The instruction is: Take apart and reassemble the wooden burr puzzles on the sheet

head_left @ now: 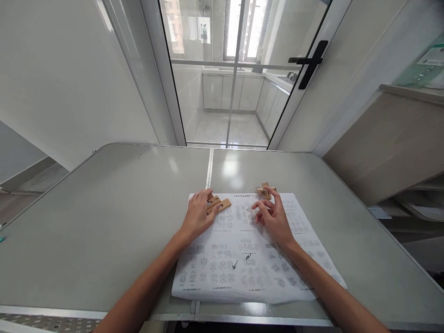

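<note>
My left hand (198, 215) is at the top left of a printed paper sheet (222, 240), its thumb and fingers around several flat, notched wooden puzzle pieces (224, 204). The left ends of those pieces are hidden by the hand. Over the upper right of the sheet is my right hand (275, 219), with its fingers apart and bent and nothing visible in them. Just beyond its fingertips, a small cluster of interlocked wooden pieces (266, 190) lies near the sheet's top edge. Rows of line diagrams cover the paper, along with two dark marks.
The sheet lies on a grey folding table (104, 240) with a seam down its middle. A glass door (239, 106) with a black handle (312, 64) stands behind the table. Wooden shelving (398, 138) is on the right, and a white wall (69, 69) on the left.
</note>
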Available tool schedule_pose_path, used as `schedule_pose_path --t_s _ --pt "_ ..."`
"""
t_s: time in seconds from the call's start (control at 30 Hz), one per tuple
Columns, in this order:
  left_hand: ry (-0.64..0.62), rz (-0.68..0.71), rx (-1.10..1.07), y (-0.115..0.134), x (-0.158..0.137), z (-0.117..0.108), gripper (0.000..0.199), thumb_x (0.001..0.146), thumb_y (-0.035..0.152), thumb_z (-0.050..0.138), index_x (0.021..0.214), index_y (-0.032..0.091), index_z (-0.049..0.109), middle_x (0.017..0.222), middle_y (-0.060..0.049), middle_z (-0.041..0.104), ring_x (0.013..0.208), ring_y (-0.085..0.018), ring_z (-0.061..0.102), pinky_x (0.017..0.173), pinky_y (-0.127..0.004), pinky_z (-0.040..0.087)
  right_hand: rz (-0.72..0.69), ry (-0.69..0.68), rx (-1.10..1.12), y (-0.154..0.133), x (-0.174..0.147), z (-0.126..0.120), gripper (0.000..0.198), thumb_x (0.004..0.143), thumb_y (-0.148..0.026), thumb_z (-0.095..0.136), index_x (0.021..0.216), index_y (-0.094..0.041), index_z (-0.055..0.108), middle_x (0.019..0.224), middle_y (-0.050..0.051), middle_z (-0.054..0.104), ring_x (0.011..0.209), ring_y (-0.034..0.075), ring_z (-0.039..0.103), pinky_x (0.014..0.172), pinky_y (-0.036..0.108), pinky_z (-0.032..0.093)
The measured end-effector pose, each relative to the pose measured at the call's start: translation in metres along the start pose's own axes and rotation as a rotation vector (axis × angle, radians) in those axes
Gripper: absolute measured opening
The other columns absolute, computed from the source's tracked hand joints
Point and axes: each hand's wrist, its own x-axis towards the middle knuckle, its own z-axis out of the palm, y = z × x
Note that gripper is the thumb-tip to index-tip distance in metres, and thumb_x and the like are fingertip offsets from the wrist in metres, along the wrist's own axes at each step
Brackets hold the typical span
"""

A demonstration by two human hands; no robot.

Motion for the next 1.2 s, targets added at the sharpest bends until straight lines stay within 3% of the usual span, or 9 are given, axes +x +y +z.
schedule_pose_path --t_s 0.3,0.53,0.87,1.2 --pt "0.024 0.020 -0.046 -0.003 0.000 -0.004 0.051 0.091 0.031 0.067 0.139 0.025 0.053 0.131 -0.012 0.068 0.129 -0.034 0.063 0.110 -0.059 0.050 0.035 -0.022 0.005 0.010 0.008 -0.005 0.061 0.098 -0.053 0.065 0.151 -0.036 0.041 0.126 0.009 0.070 0.064 0.017 0.072 0.048 0.031 0.054" --pt "-0.051 0.069 -0.094 -0.012 0.001 -0.015 0.052 0.093 0.027 0.065 0.143 0.028 0.052 0.133 -0.011 0.068 0.130 -0.034 0.063 0.107 -0.057 0.056 0.028 -0.014 0.013 0.014 0.011 -0.008 0.061 0.097 -0.050 0.067 0.151 -0.036 0.043 0.133 0.011 0.065 0.076 0.021 0.073 0.048 0.031 0.056" --pt "-0.102 0.031 -0.119 -0.010 0.002 -0.018 0.053 0.095 0.023 0.059 0.147 0.028 0.050 0.145 -0.012 0.062 0.141 -0.033 0.056 0.113 -0.059 0.052 0.019 0.001 0.025 0.012 0.012 -0.005 0.042 0.094 -0.047 0.070 0.129 -0.031 0.052 0.109 0.006 0.069 0.071 0.018 0.068 0.050 0.028 0.050" --pt "-0.058 0.028 -0.218 0.006 0.000 -0.019 0.050 0.098 0.026 0.060 0.147 0.026 0.052 0.153 -0.012 0.057 0.151 -0.031 0.046 0.118 -0.050 0.049 0.031 -0.052 0.057 -0.003 0.001 0.000 0.039 0.092 -0.052 0.074 0.116 -0.026 0.058 0.079 0.000 0.068 0.066 0.016 0.059 0.055 0.027 0.046"
